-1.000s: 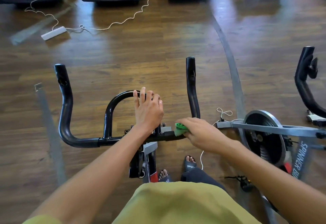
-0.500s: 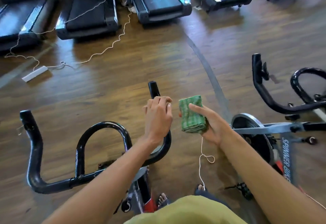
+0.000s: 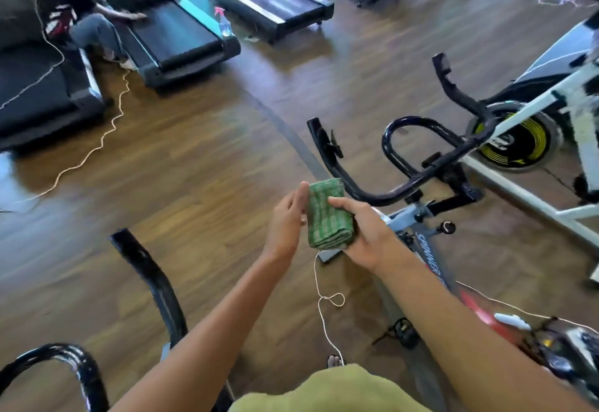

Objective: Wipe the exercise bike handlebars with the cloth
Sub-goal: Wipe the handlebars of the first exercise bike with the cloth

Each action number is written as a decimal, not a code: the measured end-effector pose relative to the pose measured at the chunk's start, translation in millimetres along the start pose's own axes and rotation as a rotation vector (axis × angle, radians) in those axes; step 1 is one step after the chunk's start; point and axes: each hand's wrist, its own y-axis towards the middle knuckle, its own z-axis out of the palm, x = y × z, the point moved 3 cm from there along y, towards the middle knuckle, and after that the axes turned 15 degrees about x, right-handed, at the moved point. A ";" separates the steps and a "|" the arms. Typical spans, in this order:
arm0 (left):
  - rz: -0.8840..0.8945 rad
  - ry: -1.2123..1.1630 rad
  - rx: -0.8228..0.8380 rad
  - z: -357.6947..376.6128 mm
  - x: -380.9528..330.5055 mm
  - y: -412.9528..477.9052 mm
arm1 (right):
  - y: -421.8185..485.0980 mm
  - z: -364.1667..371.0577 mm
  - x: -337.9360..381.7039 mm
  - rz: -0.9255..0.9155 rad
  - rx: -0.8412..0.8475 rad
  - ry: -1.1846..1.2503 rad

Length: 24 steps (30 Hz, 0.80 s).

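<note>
A folded green cloth (image 3: 329,213) lies in the palm of my right hand (image 3: 366,233), with the thumb laid over its top edge. My left hand (image 3: 288,217) is beside the cloth with straight fingers, its fingertips touching the cloth's left side. The black handlebars (image 3: 152,282) of the near exercise bike are at the lower left, clear of both hands. A second bike's dark handlebars (image 3: 398,181) stand just beyond my right hand.
Several treadmills (image 3: 181,35) line the far side of the wooden floor. A person (image 3: 74,19) sits at one, and a spray bottle (image 3: 224,24) stands on its end. White cords (image 3: 97,149) trail across the floor. A white bike (image 3: 531,119) stands at the right.
My left hand let go of the near handlebar and came over to the cloth. The view swung right, so the near handlebars slid to the lower left and the second bike came into view.
</note>
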 end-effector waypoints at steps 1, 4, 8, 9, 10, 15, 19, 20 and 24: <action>-0.051 -0.120 0.062 14.3 1.6 7.8 | -1.1 -9.0 6.7 -0.007 0.002 0.008; -0.150 -0.482 0.197 49.0 4.1 24.7 | -1.3 -26.9 23.4 -0.031 0.011 -0.013; -0.217 -0.708 0.323 73.6 -2.7 43.3 | 6.7 -41.1 42.9 -0.093 -0.024 -0.093; -0.222 -0.735 0.321 75.9 -2.9 49.3 | 11.3 -44.5 46.7 -0.100 -0.045 -0.120; -0.225 -0.762 0.312 76.9 -2.4 55.6 | 16.4 -47.1 49.7 -0.104 -0.065 -0.147; -0.216 -0.777 0.149 64.9 5.3 91.2 | 46.6 -51.9 65.7 -0.130 -0.164 -0.379; -0.185 -0.722 -0.113 37.1 9.8 116.1 | 71.2 -55.3 82.2 -0.117 -0.244 -0.773; -0.195 -0.699 -0.183 28.1 10.1 122.7 | 78.1 -55.8 87.8 -0.124 -0.293 -0.905; -0.268 -0.564 -0.341 -2.9 17.1 146.2 | 107.1 -52.2 103.3 -0.202 -0.399 -1.220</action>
